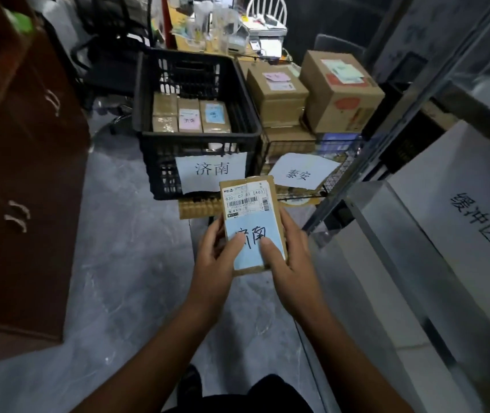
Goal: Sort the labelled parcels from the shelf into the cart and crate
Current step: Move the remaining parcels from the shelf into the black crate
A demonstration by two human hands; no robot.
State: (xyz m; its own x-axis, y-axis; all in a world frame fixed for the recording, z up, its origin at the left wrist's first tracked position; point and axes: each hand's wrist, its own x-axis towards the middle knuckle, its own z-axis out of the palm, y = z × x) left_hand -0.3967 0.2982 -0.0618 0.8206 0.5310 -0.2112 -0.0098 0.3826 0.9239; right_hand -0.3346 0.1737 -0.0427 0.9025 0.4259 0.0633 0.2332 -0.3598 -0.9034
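Note:
Both hands hold one small flat cardboard parcel [251, 210] in front of me, my left hand [217, 257] on its left edge and my right hand [289, 257] on its right, thumbs pressed on its blue handwritten label. A printed barcode label covers its upper half. Just beyond stands a black plastic crate [148, 93] with a white paper sign [212, 171] matching the parcel's characters; several small labelled parcels [190, 116] lie inside. To its right a wire cart [331, 180] with another white sign [300, 174] carries bigger cardboard boxes [340, 93]. The metal shelf [398, 138] rises on my right.
A brown cabinet [20, 174] with drawer handles lines the left side. A white box with handwritten characters [470, 213] sits on the shelf at right. Behind the crate are a black office chair [109, 58] and a cluttered desk [222, 28]. Grey floor [130, 248] lies between me and the crate.

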